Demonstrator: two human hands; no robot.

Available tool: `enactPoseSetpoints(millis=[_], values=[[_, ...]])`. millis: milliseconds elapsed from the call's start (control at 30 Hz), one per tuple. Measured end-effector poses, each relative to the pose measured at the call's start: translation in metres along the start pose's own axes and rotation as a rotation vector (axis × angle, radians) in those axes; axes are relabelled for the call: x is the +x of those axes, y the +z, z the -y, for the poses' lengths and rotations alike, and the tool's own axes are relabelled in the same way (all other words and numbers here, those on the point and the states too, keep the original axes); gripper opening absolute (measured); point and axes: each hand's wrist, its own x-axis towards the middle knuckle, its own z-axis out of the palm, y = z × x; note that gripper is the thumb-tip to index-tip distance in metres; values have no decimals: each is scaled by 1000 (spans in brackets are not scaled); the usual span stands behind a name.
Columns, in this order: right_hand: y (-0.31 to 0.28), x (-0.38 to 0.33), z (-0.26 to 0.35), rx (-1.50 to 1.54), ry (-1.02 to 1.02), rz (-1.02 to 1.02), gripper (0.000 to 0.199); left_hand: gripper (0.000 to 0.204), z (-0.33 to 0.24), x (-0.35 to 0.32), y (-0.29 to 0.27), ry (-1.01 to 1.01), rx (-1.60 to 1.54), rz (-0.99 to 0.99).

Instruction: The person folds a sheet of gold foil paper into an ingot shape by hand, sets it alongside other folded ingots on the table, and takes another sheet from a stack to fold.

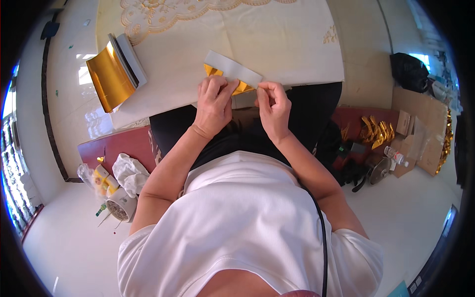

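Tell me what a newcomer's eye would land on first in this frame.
Probably the two hands at the table's near edge: the left hand and right hand both pinch a folded sheet of paper, gold on one side and white on the other. Next, the shiny stack of gold sheets lying at the table's left corner, and a heap of folded gold pieces on the floor to the right.

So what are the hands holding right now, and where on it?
Both hands pinch one gold paper sheet at its near edge: left hand at the left, right hand at the right.
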Motion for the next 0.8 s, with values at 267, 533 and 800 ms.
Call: enactPoseSetpoints(millis=[267,533,800], values=[[-10,-1,10,196,405,75,21,45,-2,0,-8,22,-51,58],[-8,9,33,205,542,148,30,37,-3,3,-1,-20,-62,-54],[2,26,51,335,660,153,38,32,-6,2,14,-31,-31,-215]])
